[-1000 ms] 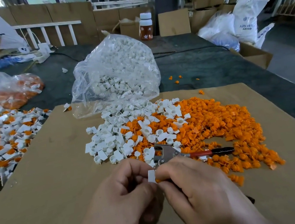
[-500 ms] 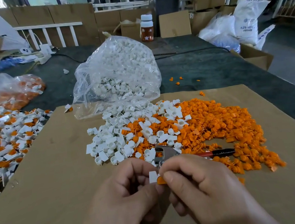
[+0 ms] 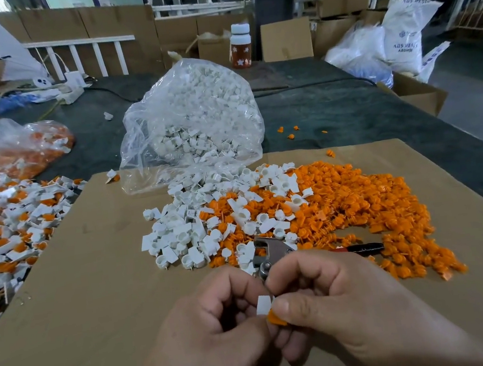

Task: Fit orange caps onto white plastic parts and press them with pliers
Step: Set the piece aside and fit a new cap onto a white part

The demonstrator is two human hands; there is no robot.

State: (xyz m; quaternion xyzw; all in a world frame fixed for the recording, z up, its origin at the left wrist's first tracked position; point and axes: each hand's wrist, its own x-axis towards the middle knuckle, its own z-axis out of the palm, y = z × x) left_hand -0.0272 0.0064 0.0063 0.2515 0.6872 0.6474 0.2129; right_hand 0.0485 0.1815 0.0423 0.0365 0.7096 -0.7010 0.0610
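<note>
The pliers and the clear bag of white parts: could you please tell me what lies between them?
In the head view, a heap of white parts mixed with orange caps covers the cardboard between pliers and bag.

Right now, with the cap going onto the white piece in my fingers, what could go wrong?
1. The orange cap is only pinched by the right hand against the white part in the left hand; it may seat crooked or drop among the loose parts.
2. The pliers lie half buried in those parts just beyond your hands; grabbing them could scatter pieces.
</note>
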